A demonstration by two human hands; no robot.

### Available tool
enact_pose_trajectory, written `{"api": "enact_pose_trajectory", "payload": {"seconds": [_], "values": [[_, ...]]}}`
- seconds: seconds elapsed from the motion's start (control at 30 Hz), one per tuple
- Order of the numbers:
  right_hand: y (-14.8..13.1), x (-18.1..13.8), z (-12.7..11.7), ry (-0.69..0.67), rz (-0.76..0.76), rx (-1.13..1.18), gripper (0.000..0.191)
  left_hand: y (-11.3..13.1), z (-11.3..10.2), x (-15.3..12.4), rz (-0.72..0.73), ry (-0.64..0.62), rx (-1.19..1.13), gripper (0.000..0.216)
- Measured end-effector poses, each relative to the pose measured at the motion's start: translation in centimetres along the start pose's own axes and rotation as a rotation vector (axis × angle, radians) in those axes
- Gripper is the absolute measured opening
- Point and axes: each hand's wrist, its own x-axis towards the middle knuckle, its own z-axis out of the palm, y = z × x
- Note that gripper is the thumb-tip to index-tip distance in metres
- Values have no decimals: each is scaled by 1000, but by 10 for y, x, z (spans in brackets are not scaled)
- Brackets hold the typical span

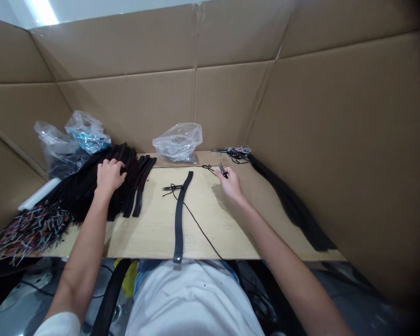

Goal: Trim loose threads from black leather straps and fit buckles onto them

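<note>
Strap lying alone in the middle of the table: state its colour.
The strap is plain black; the head view shows it best.

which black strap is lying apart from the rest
The single strap lying lengthwise in the middle, left of the right hand and its snips. The others are heaped at the left in a pile under the left hand.

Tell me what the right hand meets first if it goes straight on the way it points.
The right hand, holding snips, would probably meet the clear plastic bag first, though depth is unclear.
</note>
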Motion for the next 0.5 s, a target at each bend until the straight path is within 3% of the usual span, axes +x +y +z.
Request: {"api": "enact_pose_trajectory", "payload": {"seconds": [0.13, 0.27, 0.5], "values": [[-1, 0, 1, -22, -41, -30, 50, 0, 6, -17, -7, 18, 8, 38], [-2, -2, 2, -58, -80, -35, 46, 0, 9, -27, -103, 85, -43, 40], [-9, -9, 2, -126, -110, -69, 44, 11, 17, -12, -162, 85, -79, 44]]}}
